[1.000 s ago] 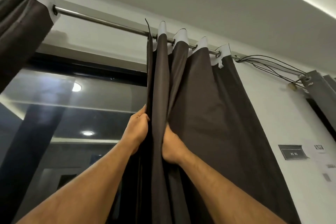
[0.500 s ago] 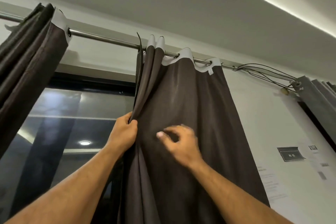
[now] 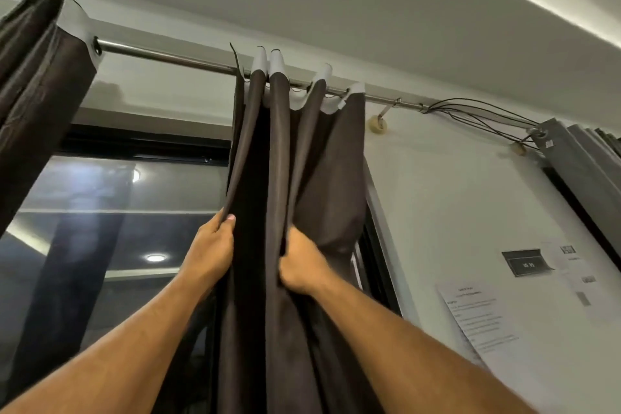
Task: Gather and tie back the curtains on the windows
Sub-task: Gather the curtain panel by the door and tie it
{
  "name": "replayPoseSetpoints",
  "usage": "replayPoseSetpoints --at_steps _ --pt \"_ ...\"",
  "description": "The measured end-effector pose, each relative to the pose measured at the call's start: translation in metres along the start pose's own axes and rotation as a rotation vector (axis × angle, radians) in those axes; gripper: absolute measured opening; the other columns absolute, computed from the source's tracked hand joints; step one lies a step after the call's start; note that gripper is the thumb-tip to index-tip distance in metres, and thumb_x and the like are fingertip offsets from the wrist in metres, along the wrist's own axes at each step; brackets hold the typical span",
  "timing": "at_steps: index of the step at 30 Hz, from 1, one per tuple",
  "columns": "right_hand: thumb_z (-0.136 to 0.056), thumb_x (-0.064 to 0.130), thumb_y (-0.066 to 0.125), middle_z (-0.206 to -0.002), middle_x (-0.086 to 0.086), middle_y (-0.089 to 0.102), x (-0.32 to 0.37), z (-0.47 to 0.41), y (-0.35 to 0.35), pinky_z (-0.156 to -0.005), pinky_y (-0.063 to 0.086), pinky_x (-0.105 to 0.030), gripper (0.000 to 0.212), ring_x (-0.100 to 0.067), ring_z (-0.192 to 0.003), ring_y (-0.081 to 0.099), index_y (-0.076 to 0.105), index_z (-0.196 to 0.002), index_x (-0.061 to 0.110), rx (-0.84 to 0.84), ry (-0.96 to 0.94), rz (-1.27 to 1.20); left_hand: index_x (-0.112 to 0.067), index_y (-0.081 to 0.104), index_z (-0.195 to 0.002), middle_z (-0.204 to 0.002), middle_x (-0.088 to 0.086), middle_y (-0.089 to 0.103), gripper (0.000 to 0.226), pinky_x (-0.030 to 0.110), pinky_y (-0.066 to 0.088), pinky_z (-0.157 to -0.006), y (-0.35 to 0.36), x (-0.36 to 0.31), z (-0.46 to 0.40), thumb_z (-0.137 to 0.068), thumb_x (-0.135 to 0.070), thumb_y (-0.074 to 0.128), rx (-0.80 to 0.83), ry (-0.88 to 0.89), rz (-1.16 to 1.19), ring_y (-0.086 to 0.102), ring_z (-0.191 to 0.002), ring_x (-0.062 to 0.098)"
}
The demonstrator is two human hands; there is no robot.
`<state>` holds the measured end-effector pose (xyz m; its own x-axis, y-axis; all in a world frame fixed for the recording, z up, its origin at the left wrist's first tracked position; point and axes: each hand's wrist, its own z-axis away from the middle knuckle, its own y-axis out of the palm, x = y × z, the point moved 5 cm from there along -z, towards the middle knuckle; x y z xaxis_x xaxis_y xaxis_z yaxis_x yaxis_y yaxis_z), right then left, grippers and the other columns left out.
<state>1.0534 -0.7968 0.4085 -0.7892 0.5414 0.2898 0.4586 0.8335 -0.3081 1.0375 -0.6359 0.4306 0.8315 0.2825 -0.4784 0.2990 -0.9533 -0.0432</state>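
A dark brown curtain (image 3: 322, 161) with a white top band hangs in folds from a metal rod (image 3: 168, 55) in the middle of the view. My left hand (image 3: 210, 247) pinches the curtain's left edge between thumb and fingers. My right hand (image 3: 300, 265) is closed on a bunch of folds a little to the right, at the same height. Between the two hands runs a deep dark fold. A second brown curtain (image 3: 37, 87) hangs bunched at the far left of the rod.
The dark window pane (image 3: 100, 232) reflects ceiling lights. Thin black cables (image 3: 477, 112) run from the rod's right end to a grey curtain (image 3: 584, 165) at the right edge. Papers and a small dark sign (image 3: 526, 262) are stuck on the white wall.
My right hand, open in front of the cloth half a second ago, has closed on the folds. The curtain's right part has been pulled left into pleats, baring a wall bracket and wall.
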Motion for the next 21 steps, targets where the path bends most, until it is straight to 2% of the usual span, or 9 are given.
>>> replayPoseSetpoints --at_steps 4,7,9,10,12,13,15,17,21 --pt "-0.094 0.010 0.060 -0.141 -0.016 0.060 0.068 -0.013 0.041 -0.104 0.051 -0.047 0.063 -0.041 -0.124 0.060 0.041 -0.153 0.016 0.151 -0.176 0.302 -0.029 0.072 -0.110 -0.101 -0.001 0.076 0.035 0.032 0.056 -0.085 -0.008 -0.017 -0.001 -0.090 -0.058 0.067 -0.016 0.031 0.039 0.073 -0.092 0.013" --pt "-0.090 0.009 0.062 -0.126 -0.019 0.067 0.073 -0.011 0.043 -0.101 0.053 -0.049 0.042 -0.037 -0.115 0.064 0.060 -0.132 0.006 0.339 -0.147 0.095 -0.018 0.072 -0.089 -0.089 0.015 0.075 0.005 0.048 0.059 -0.082 -0.028 -0.018 -0.005 -0.092 -0.021 0.069 -0.146 0.037 -0.032 0.073 -0.088 0.032" --pt "-0.089 0.026 0.070 -0.121 -0.007 0.073 0.058 -0.001 0.027 -0.105 0.050 -0.047 0.035 -0.024 -0.116 0.066 0.072 -0.123 0.016 0.266 -0.154 -0.088 -0.012 0.070 -0.084 -0.085 0.018 0.073 0.017 0.051 0.056 -0.084 -0.037 -0.014 -0.005 -0.094 -0.013 0.056 -0.172 0.017 -0.118 0.069 -0.089 0.039" --pt "-0.087 0.039 0.073 -0.125 -0.002 0.073 0.045 -0.001 0.012 -0.109 0.047 -0.046 0.039 -0.019 -0.121 0.064 0.074 -0.122 0.021 0.083 -0.159 -0.091 -0.013 0.070 -0.085 -0.086 0.015 0.073 0.021 0.048 0.055 -0.082 -0.039 -0.013 -0.005 -0.096 -0.014 0.052 -0.168 0.007 -0.134 0.069 -0.089 0.036" --pt "-0.083 0.059 0.073 -0.148 -0.005 0.056 0.010 0.001 -0.028 -0.119 0.036 -0.047 0.066 -0.022 -0.141 0.047 0.063 -0.137 0.022 -0.407 -0.082 0.085 -0.019 0.069 -0.088 -0.089 0.008 0.072 0.024 0.039 0.054 -0.074 -0.038 -0.012 -0.004 -0.100 -0.020 0.048 -0.130 -0.003 -0.160 0.068 -0.087 0.027" --pt "-0.081 0.067 0.071 -0.161 -0.009 0.038 -0.010 0.004 -0.044 -0.123 0.028 -0.050 0.086 -0.027 -0.151 0.032 0.047 -0.151 0.022 -0.537 0.045 0.136 -0.021 0.068 -0.091 -0.091 0.006 0.071 0.024 0.035 0.051 -0.070 -0.036 -0.012 -0.005 -0.101 -0.022 0.046 -0.115 0.001 -0.169 0.067 -0.087 0.024" --pt "-0.075 0.073 0.074 -0.172 -0.012 0.004 -0.054 0.004 -0.058 -0.125 0.021 -0.057 0.123 -0.034 -0.158 0.011 0.007 -0.165 0.022 -0.462 0.375 -0.020 -0.022 0.067 -0.095 -0.092 0.004 0.070 0.024 0.033 0.046 -0.066 -0.033 -0.014 -0.006 -0.103 -0.023 0.045 -0.103 0.017 -0.184 0.066 -0.087 0.022" --pt "-0.073 0.061 0.084 -0.172 -0.013 0.004 -0.081 0.001 -0.051 -0.122 0.030 -0.055 0.138 -0.037 -0.154 0.023 -0.015 -0.163 0.025 -0.262 0.536 -0.387 -0.022 0.067 -0.097 -0.092 0.004 0.069 0.023 0.031 0.045 -0.065 -0.031 -0.015 -0.005 -0.103 -0.022 0.045 -0.094 0.022 -0.191 0.065 -0.086 0.021" --pt "-0.081 0.031 0.085 -0.160 -0.010 0.041 -0.063 -0.009 -0.029 -0.115 0.043 -0.045 0.119 -0.030 -0.137 0.051 0.001 -0.165 0.022 -0.057 0.414 -0.460 -0.022 0.063 -0.113 -0.095 0.003 0.067 0.023 0.030 0.046 -0.065 -0.033 -0.013 -0.005 -0.104 -0.022 0.042 -0.084 0.017 -0.222 0.065 -0.086 0.020"
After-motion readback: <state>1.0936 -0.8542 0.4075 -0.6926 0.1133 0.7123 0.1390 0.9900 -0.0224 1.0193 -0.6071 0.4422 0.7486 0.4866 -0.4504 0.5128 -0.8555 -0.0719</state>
